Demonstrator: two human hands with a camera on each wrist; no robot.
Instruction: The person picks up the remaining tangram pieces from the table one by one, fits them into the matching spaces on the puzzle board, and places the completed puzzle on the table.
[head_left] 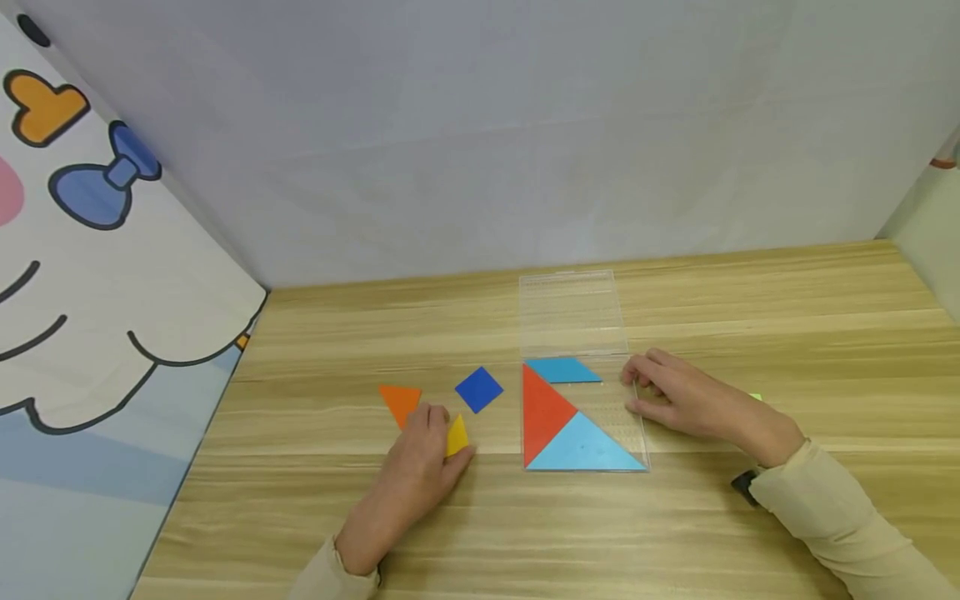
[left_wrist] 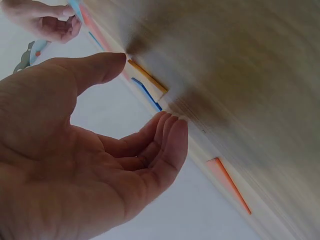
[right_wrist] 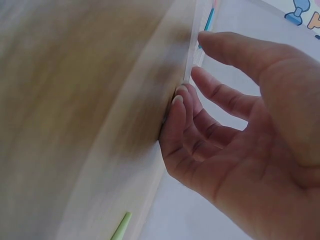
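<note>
Head view: flat yellow piece [head_left: 457, 438]

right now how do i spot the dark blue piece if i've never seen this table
On the wood-grain table, find the clear tray with the red triangle in it. In the head view, the dark blue piece lies just left of that tray. Its four corners make a diamond, and its loose neighbours there are orange and yellow.
</note>
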